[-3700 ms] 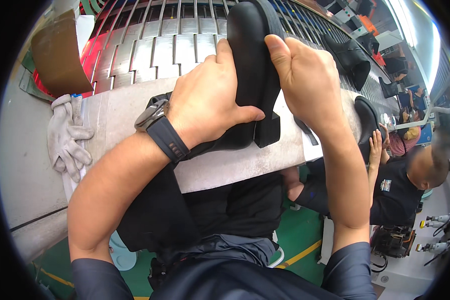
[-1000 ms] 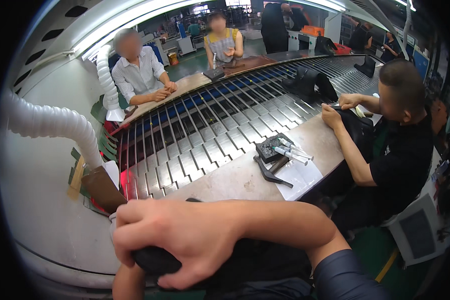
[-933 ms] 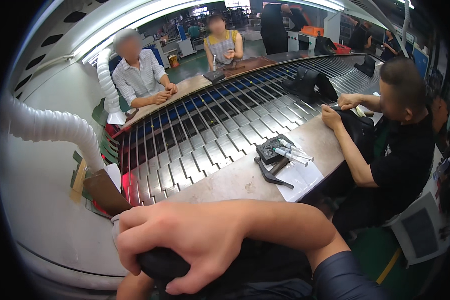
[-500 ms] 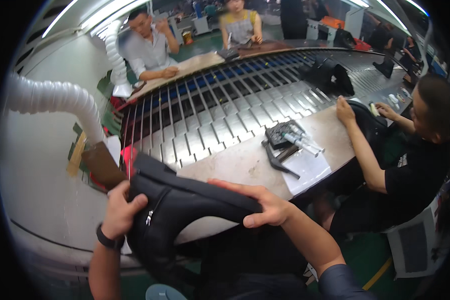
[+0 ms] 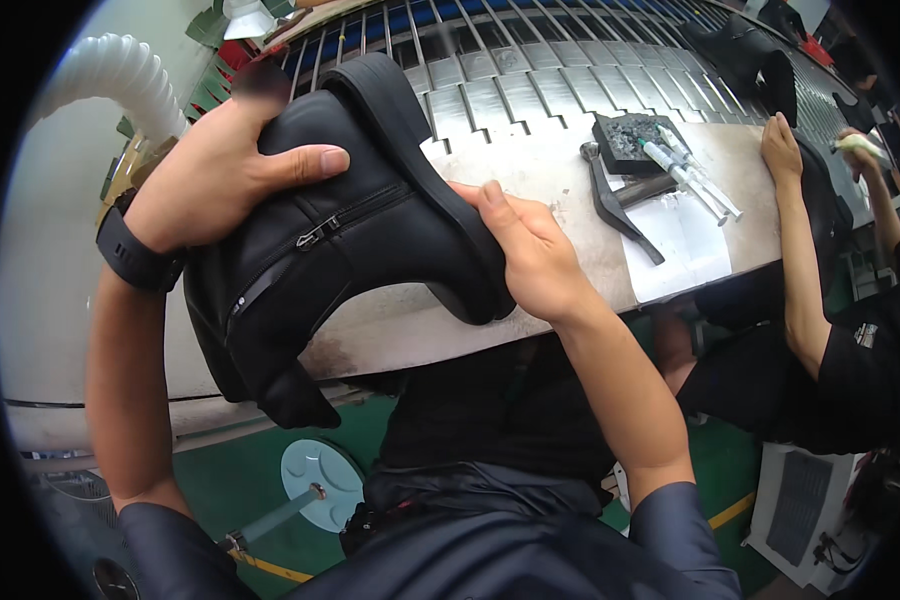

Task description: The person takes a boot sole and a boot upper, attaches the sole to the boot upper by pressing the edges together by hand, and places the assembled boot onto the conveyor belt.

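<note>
Boot (image 5: pixel 370 240) left of centre: left hand (image 5: pixel 225 170) and right hand (image 5: pixel 540 250) grip opposite sides, likely for balance. Hammer (image 5: pixel 611 207) lies upper right, seemingly handy

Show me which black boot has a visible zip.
The held boot, between the person's left hand and right hand: its zip is in view. None shows on the far boot on the metal slats or the one by the co-worker's hand.

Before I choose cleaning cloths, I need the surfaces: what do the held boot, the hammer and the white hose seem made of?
Boot: smooth black leather or imitation, judging by its soft bends and low sheen.
Hammer: probably steel head, with dull grey sheen; brownish handle could be wood.
Hose: likely plastic, from its glossy ribs.
</note>
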### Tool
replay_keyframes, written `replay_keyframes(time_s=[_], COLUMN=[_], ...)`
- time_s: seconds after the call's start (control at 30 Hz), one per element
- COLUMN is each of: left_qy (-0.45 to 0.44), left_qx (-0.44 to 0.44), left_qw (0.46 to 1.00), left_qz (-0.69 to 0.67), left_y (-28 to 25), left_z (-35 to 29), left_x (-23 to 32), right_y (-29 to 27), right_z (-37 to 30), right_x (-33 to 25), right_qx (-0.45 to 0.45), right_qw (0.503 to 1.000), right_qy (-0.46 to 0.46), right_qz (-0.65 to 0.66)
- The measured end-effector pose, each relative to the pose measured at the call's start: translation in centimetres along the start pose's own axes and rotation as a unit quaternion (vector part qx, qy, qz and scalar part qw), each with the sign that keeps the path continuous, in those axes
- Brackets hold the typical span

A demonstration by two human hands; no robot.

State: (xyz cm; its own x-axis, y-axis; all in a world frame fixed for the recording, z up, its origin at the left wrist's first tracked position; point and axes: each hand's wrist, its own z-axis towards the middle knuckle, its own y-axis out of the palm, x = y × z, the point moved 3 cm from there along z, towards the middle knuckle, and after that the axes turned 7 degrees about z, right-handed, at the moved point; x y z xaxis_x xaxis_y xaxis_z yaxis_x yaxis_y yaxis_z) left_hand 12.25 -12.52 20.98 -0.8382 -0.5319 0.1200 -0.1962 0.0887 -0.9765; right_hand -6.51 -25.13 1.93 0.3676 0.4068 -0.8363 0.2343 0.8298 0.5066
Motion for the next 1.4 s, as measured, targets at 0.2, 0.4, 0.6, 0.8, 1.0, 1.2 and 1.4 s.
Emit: replay_keyframes(time_s=[0.2, 0.4, 0.6, 0.8, 1.0, 1.2, 1.4], left_qy=[-0.013, 0.001, 0.056, 0.053, 0.043, 0.037, 0.055], left_qx=[-0.007, 0.046, 0.043, 0.026, 0.018, -0.025, -0.022], left_qw=[1.000, 0.999, 0.992, 0.989, 0.992, 0.991, 0.997], left_qz=[0.012, 0.028, -0.107, -0.138, -0.119, -0.128, -0.047], left_y=[0.1, 0.6, 1.8, 2.5, 2.8, 2.5, 3.1], left_z=[0.2, 0.2, 1.3, 1.8, 2.0, 3.1, 4.9], left_x=[0.6, -0.5, -2.4, -3.7, -3.8, -2.9, -2.8], right_y=[0.8, 0.9, -0.5, -0.4, 0.1, 1.3, -2.2], right_z=[1.0, 0.8, -0.1, 0.4, 0.1, 0.2, -0.5], right_x=[-0.7, -0.8, 1.2, 1.5, 1.8, -1.7, 2.6], right_qx=[0.056, 0.091, -0.025, -0.021, 0.001, 0.096, 0.031], right_qw=[0.968, 0.957, 0.997, 0.998, 0.999, 0.863, 0.999], right_qy=[-0.073, -0.021, 0.017, 0.016, -0.034, -0.136, -0.012], right_qz=[-0.235, -0.274, 0.072, 0.058, 0.005, -0.477, 0.001])
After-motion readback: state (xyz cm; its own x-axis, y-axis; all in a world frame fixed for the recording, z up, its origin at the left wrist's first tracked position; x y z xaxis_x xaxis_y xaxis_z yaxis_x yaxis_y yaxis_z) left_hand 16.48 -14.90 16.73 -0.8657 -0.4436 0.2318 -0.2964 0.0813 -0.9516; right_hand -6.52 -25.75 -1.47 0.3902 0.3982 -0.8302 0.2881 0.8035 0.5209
